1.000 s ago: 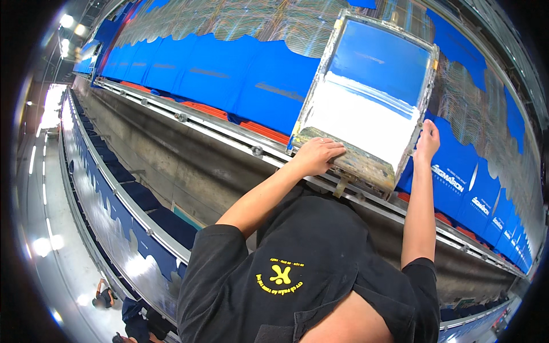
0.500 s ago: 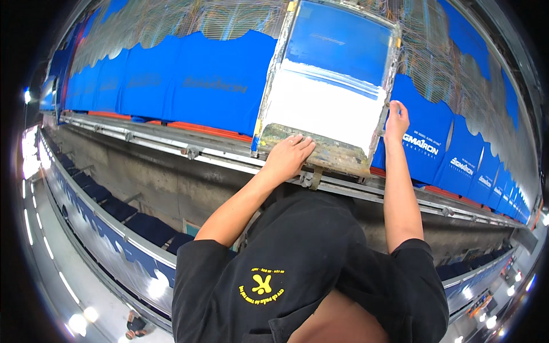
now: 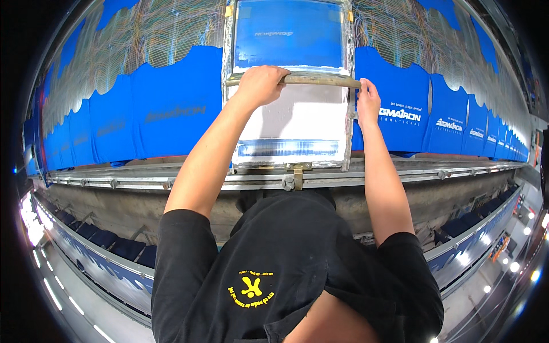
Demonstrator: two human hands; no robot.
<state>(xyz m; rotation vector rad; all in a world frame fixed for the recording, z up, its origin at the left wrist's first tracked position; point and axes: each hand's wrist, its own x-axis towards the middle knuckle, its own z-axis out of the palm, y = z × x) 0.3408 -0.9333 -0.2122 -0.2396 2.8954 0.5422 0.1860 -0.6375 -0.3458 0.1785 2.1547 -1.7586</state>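
A screen-printing frame (image 3: 347, 128) lies before me over blue fabric pieces. White ink (image 3: 286, 108) covers much of its mesh, with a see-through blue band near its front edge and blue showing at the far part. Across the middle rests a long, worn squeegee (image 3: 320, 80). My left hand (image 3: 260, 86) is closed over the squeegee's left part, knuckles up. At the squeegee's right end, beside the frame's right edge, the bent fingers of my right hand (image 3: 369, 103) close on its tip; the exact contact is partly hidden.
Blue fabric pieces (image 3: 177, 108) with printed marks line the long table on both sides. A metal rail (image 3: 137, 182) runs along its near edge, with a brass-coloured bracket (image 3: 298, 176) at the frame's front. Behind me stands another long table (image 3: 97, 251) with dark pieces.
My left hand has pushed the squeegee from the frame's near end to its middle. My right hand has moved from the frame's side to the squeegee's end. The view has shifted and levelled.
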